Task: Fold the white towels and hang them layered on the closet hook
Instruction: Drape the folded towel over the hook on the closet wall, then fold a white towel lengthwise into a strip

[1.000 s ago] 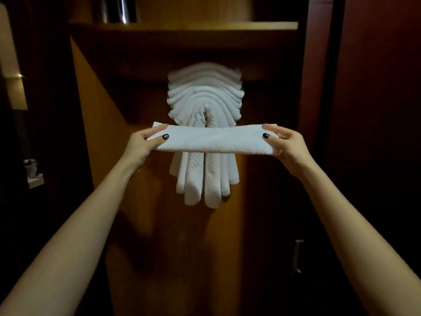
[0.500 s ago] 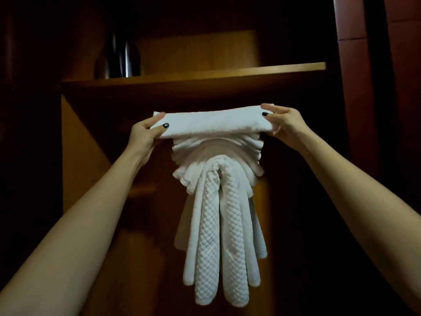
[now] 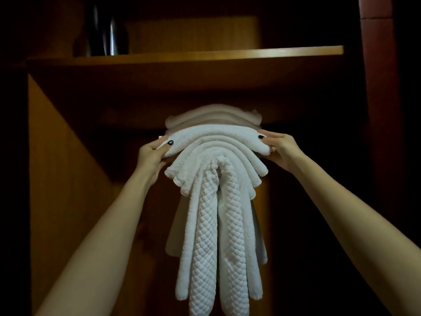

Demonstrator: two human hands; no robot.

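Left hand (image 3: 155, 156) grips one end of a folded towel (image 3: 214, 135), with the thumb on top and the fingers curled beneath. From there the folded towel runs rightward in a shallow arch across the upper front of the hung towels (image 3: 214, 224), touching them. Its other end is pinched by the right hand (image 3: 281, 151), thumb above and fingers underneath. The hung towels fall as a bundle of nested loops, and their long ends dangle between the two forearms; some have a quilted diamond weave. A few white layers show above and behind the held one. The hook is hidden under the cloth.

A lit wooden side panel (image 3: 63, 167) stands at the left of the closet. Above it a dark, shiny vessel (image 3: 107, 28) sits on the wooden shelf (image 3: 205, 53), which spans the space over the towels.

The task looks well along. Several towels are already folded and hung in layers, and this one is folded and laid against the stack but not yet let go. What seems left is to settle it over the hook, drop its ends and release. Whether more towels wait cannot be told.
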